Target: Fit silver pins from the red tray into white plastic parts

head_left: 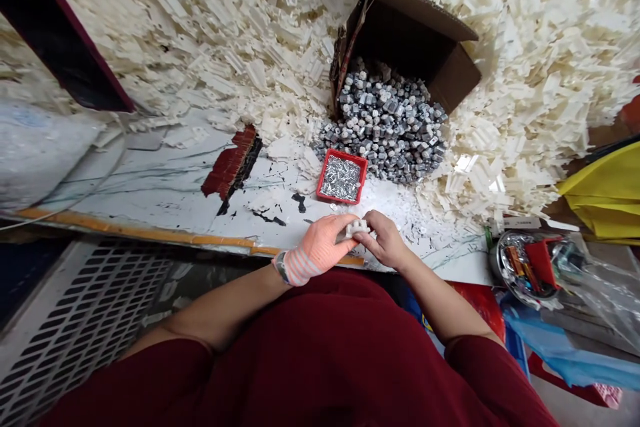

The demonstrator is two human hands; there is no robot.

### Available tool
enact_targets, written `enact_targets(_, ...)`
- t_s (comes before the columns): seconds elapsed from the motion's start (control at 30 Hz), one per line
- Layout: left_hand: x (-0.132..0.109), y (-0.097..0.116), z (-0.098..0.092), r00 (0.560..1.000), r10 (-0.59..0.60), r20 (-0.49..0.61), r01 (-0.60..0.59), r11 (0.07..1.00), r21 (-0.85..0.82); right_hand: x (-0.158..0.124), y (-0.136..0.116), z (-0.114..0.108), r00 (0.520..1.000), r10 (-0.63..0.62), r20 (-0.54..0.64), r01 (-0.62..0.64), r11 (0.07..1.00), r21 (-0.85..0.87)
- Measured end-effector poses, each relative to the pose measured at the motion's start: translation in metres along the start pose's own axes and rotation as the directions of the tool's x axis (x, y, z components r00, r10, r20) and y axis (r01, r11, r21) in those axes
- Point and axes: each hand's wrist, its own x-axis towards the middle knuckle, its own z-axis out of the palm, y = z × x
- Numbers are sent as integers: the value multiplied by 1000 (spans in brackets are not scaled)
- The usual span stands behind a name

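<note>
My left hand, in an orange knitted glove, is closed on a small white plastic part near the table's front edge. From the other side, my right hand, bare, pinches the same part between thumb and fingers. Its lower side is hidden by the fingers. Just beyond the hands sits a red square tray filled with small silvery metal pins. Behind it, a heap of small grey-and-white cylindrical pieces spills out of a tipped cardboard box.
Piles of flat cream-white plastic pieces cover the back and right. On the left are a phone-like dark screen and a plastic bag. A worn red-brown piece lies on the table. A cluttered metal bowl stands right.
</note>
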Motion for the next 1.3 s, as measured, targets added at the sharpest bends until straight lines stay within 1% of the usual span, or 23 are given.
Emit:
enact_targets(0.07,0,1,2,998,-58,-7,57,996,-69,1,-1,1,999,17,-31,-18,999,-28)
enact_targets(0.13,3,-1,3,991,-133,-8,128,970,-205,3,-2,-1,999,46,-26,-47,997,-60)
enact_targets(0.2,6,-6,4,978,-208,-16,187,909,-374,5,-2,-4,998,66,-10,-67,991,-120)
enact_targets(0.27,8,-13,4,966,-257,-28,207,831,-516,6,-2,-6,998,54,29,-47,979,-201)
enact_targets(0.37,8,-19,5,962,-273,-1,208,735,-645,5,-5,-3,995,6,103,23,960,-279)
enact_targets(0.43,7,-20,6,963,-268,34,215,686,-695,4,-7,2,994,-3,106,33,960,-279)
enact_targets(0.53,7,-19,6,964,-256,65,218,631,-744,3,-13,8,998,1,65,17,960,-280)
enact_targets(0.63,8,-15,1,974,-207,91,193,552,-811,3,-19,6,999,-13,36,23,956,-293)
enact_targets(0.67,8,-14,-1,977,-187,103,187,519,-834,4,-20,5,1000,-22,4,22,959,-283)
enact_targets(0.73,9,-12,-5,981,-155,116,176,465,-868,4,-23,1,993,-49,-112,22,973,-231)
enact_targets(0.8,8,-10,-7,981,-152,118,175,449,-876,5,-25,-1,969,-94,-228,60,987,-149)
enact_targets(0.83,8,-9,-7,980,-161,117,179,456,-872,6,-26,-2,958,-122,-261,96,989,-109)
enact_targets(0.87,7,-9,-8,979,-170,117,184,466,-865,7,-28,-1,950,-149,-273,132,988,-78)
enact_targets(0.93,5,-8,-8,975,-182,126,201,486,-851,8,-31,2,949,-181,-257,176,984,-40)
enact_targets(1.03,0,-3,-10,970,-193,150,229,504,-833,10,-36,9,957,-174,-232,174,984,-19)
enact_targets(1.1,-3,1,-11,963,-208,171,255,498,-829,10,-39,13,946,-201,-254,205,979,-11)
enact_targets(1.2,-8,5,-8,962,-200,185,259,455,-852,9,-41,16,929,-249,-274,257,966,-8)
enact_targets(1.27,-8,3,-6,963,-203,178,253,444,-860,9,-40,18,938,-234,-254,242,970,-2)
enact_targets(1.3,-8,1,-7,961,-208,180,258,456,-852,10,-39,21,945,-219,-242,227,974,4)
